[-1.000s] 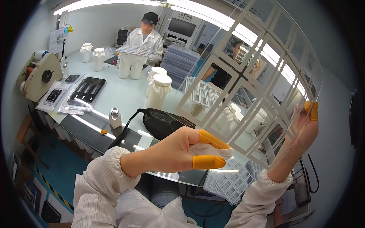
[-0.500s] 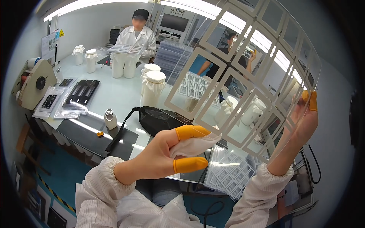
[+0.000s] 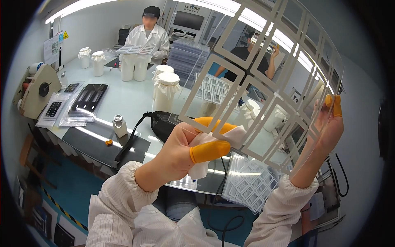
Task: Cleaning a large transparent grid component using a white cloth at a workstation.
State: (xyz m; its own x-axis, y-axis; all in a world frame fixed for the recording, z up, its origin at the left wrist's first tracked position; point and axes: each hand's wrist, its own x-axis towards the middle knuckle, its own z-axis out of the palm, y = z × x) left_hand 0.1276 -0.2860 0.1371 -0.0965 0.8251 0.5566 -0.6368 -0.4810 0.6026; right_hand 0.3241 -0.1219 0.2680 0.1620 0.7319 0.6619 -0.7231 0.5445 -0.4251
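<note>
A large clear sheet printed with pale grey rectangular frames stands tilted in the air before me. My right hand, with orange finger cots, grips its right edge. At the lower left corner of the sheet, my left hand pinches a folded white wiping cloth. Its cotted thumb lies on the near side, while the cotted index finger shows through the sheet behind it. Part of the cloth hangs below the palm. Whether the cloth presses firmly on the sheet, I cannot tell.
More framed sheets lie stacked at the near table edge. Behind my left hand are a black bag, a small dispenser bottle and covered white jars. A co-worker holds a similar sheet across the table. A tape dispenser stands left.
My left hand has moved up and slightly right with the cloth, from below the sheet's corner to around it. My right hand keeps its hold on the sheet.
</note>
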